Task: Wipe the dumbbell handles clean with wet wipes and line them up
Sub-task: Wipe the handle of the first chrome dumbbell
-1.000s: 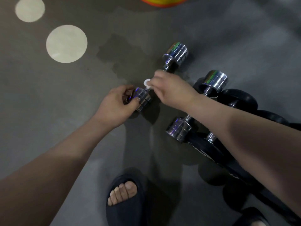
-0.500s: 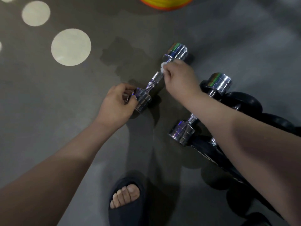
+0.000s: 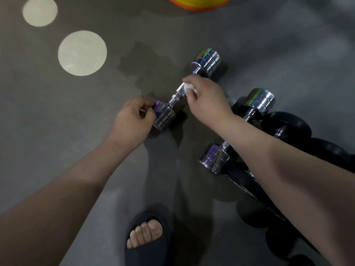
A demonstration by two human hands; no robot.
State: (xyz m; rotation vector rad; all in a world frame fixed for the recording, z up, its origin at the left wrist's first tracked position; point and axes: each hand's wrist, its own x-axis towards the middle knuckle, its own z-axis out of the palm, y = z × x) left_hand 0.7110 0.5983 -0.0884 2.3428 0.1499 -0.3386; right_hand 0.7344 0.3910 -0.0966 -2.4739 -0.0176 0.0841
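Chrome dumbbell (image 3: 165,116) lying on floor (image 3: 57,131); near head steadied by left grip (image 3: 132,121), fingers curled on it. Further up, right grip (image 3: 207,98) pinching wet wipe (image 3: 189,88) against handle (image 3: 175,96). Best wrapped fully, stroked end to end, twisting.

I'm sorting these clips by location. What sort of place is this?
Probably a gym or home workout corner: chrome dumbbells lie on a grey floor beside black dumbbells, the right hand presses a wet wipe to one handle, and orange-yellow discs, perhaps weight plates, show at the top edge.
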